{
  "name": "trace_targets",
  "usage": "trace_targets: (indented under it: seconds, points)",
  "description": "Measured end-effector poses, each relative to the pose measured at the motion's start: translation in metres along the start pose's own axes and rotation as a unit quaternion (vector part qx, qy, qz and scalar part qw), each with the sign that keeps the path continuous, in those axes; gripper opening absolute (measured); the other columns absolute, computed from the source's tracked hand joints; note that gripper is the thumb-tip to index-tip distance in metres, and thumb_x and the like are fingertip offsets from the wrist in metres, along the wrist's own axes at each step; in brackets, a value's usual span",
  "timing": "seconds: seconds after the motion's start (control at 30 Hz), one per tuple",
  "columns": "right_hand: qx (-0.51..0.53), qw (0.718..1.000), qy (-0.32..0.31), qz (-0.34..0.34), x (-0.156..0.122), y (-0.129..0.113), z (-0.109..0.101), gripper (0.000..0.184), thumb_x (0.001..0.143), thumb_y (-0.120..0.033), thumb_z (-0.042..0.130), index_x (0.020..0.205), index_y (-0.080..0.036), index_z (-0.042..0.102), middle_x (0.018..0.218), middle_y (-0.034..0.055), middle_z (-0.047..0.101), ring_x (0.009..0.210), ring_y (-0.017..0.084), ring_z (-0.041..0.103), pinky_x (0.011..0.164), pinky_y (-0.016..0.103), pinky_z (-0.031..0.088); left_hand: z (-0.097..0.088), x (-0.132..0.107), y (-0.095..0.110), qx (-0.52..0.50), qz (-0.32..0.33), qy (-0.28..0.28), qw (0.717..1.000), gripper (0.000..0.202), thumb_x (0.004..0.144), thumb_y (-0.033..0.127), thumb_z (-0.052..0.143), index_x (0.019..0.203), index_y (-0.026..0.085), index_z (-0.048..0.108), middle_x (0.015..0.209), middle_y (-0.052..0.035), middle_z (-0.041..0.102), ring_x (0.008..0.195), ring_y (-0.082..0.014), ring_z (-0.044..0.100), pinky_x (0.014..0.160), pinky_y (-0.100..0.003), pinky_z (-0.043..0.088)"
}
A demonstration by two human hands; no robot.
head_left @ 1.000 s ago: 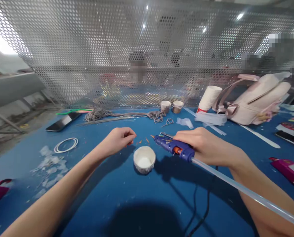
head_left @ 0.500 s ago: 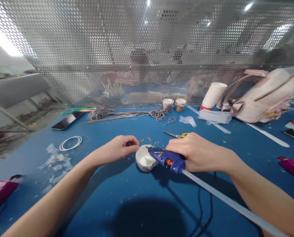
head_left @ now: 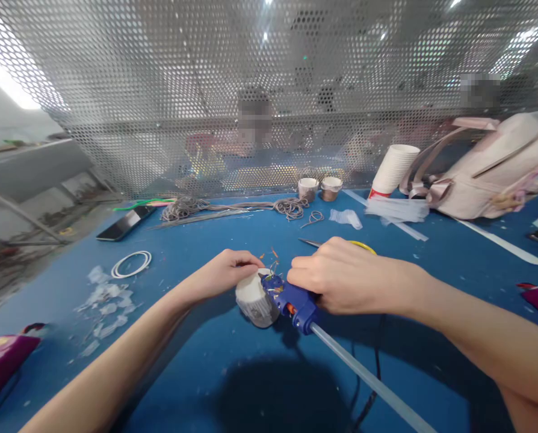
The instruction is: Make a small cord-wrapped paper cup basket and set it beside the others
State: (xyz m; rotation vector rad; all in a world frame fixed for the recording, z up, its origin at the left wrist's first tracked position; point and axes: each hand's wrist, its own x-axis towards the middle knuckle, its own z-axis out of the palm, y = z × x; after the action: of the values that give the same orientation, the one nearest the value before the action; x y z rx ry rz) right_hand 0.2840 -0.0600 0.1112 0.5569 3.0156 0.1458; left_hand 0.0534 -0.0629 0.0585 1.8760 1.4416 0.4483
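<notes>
My bare left hand (head_left: 226, 274) is pinching; my bare right hand (head_left: 341, 276) is gripping nearby in a curl; both bare forearms (head_left: 127, 356) are slanting inward.

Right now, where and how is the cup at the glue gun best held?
Probably grip the cup by its rounded wall, coming from the left: the glue gun crowds its right, and the left hand is at its upper left edge.

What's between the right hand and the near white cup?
In the head view, the blue glue gun, held in the right hand; its front end overlaps the near white cup, contact unclear.
</notes>
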Motion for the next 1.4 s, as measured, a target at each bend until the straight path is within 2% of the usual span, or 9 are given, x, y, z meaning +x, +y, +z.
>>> trace_targets:
  seconds: [0.13, 0.27, 0.4, 0.57, 0.97, 1.4]
  points:
    - [-0.018, 0.999, -0.026, -0.021, 0.005, 0.003, -0.009, 0.012, 0.076, -0.008, 0.047, 0.076, -0.016, 0.056, 0.071, 0.002, 0.062, 0.048, 0.01, 0.042, 0.049, 0.029, 0.009, -0.003, -0.006, 0.0, -0.042, -0.014, -0.033, 0.998, 0.031, 0.075, 0.027, 0.047, 0.092, 0.018, 0.07, 0.099, -0.0018, 0.071, 0.091, -0.0186, 0.061, 0.08, -0.027, 0.046]
    - [-0.034, 0.997, -0.059, -0.046, 0.01, 0.003, -0.014, 0.014, 0.075, -0.006, 0.048, 0.076, -0.016, 0.057, 0.072, 0.002, 0.064, 0.049, 0.011, 0.046, 0.048, 0.029, 0.01, -0.004, -0.011, 0.003, -0.042, 0.013, -0.069, 0.997, 0.037, 0.07, 0.019, 0.046, 0.099, 0.019, 0.07, 0.107, -0.0008, 0.069, 0.097, -0.0179, 0.06, 0.085, -0.025, 0.045]
    - [-0.055, 0.993, -0.078, -0.071, 0.014, 0.0, -0.017, 0.015, 0.075, -0.005, 0.049, 0.078, -0.016, 0.059, 0.072, 0.0024, 0.065, 0.049, 0.012, 0.048, 0.047, 0.029, 0.01, -0.002, -0.012, 0.004, -0.032, 0.045, -0.073, 0.996, 0.039, 0.072, 0.018, 0.044, 0.103, 0.019, 0.069, 0.106, -0.0005, 0.069, 0.095, -0.0168, 0.061, 0.084, -0.024, 0.044]
    - [-0.096, 0.988, -0.095, -0.071, 0.02, -0.005, -0.017, 0.015, 0.076, -0.004, 0.05, 0.079, -0.015, 0.06, 0.069, 0.0033, 0.065, 0.049, 0.013, 0.051, 0.046, 0.029, 0.013, 0.003, -0.011, 0.001, -0.042, 0.057, -0.069, 0.995, 0.039, 0.072, 0.016, 0.044, 0.102, 0.019, 0.07, 0.104, 0.0003, 0.069, 0.093, -0.0167, 0.061, 0.081, -0.023, 0.044]
    - [-0.143, 0.985, -0.042, -0.085, 0.007, -0.011, -0.003, 0.017, 0.079, -0.001, 0.046, 0.075, -0.016, 0.053, 0.066, 0.0016, 0.06, 0.047, 0.015, 0.052, 0.046, 0.03, 0.017, 0.006, -0.008, -0.002, -0.049, 0.061, -0.075, 0.994, 0.04, 0.072, 0.014, 0.043, 0.101, 0.018, 0.07, 0.101, -0.001, 0.07, 0.091, -0.0176, 0.061, 0.079, -0.025, 0.044]
    - [-0.158, 0.983, -0.045, -0.08, 0.007, -0.015, -0.004, 0.017, 0.078, -0.001, 0.047, 0.073, -0.016, 0.053, 0.062, 0.0019, 0.058, 0.048, 0.015, 0.053, 0.044, 0.029, 0.016, 0.007, -0.008, -0.001, -0.047, 0.063, -0.072, 0.994, 0.039, 0.071, 0.016, 0.044, 0.101, 0.019, 0.069, 0.101, -0.0005, 0.07, 0.093, -0.0182, 0.061, 0.08, -0.026, 0.044]
